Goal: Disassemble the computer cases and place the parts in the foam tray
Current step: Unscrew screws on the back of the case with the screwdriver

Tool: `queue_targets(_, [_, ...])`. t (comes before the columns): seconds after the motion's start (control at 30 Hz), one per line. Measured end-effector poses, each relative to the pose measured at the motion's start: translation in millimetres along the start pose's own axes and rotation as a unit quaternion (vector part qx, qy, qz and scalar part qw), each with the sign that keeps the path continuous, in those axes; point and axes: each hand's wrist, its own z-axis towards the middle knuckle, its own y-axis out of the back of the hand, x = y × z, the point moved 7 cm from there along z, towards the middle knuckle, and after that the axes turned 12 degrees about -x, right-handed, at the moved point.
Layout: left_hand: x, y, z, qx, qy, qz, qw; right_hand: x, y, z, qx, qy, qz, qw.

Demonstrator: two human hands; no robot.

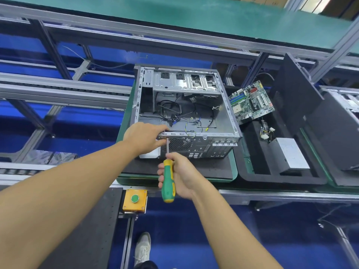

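Note:
An open grey computer case (223,111) lies on its side on a green-edged pallet (234,167), loose cables inside. My left hand (144,137) grips the case's near rear edge at the left corner. My right hand (180,175) holds a green and yellow screwdriver (168,181), whose shaft points up at the rear panel just beside my left fingers. To the right, a black foam tray (258,171) holds a green motherboard (251,101), a silver power supply (291,156) with wires, and a dark side panel (295,94) standing on edge.
A yellow box with a green button (135,199) is fixed at the bench's near edge. Another case (342,113) shows at the far right. Aluminium frame rails (64,88) run left of the pallet. A black mat (91,230) lies near left. A shoe (142,247) stands on the blue floor.

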Motion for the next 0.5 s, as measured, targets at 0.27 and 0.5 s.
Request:
queue_targets(0.27, [1.0, -7.6, 4.9, 0.041, 0.001, -0.045, 0.998, 0.5, 7.6, -4.6, -0.040, 0.094, -0.098, 0.990])
queue_targets(0.5, [2.3, -7.5, 3.2, 0.014, -0.001, -0.054, 0.998, -8.9, 8.8, -4.9, -0.010, 0.003, -0.014, 1.000])
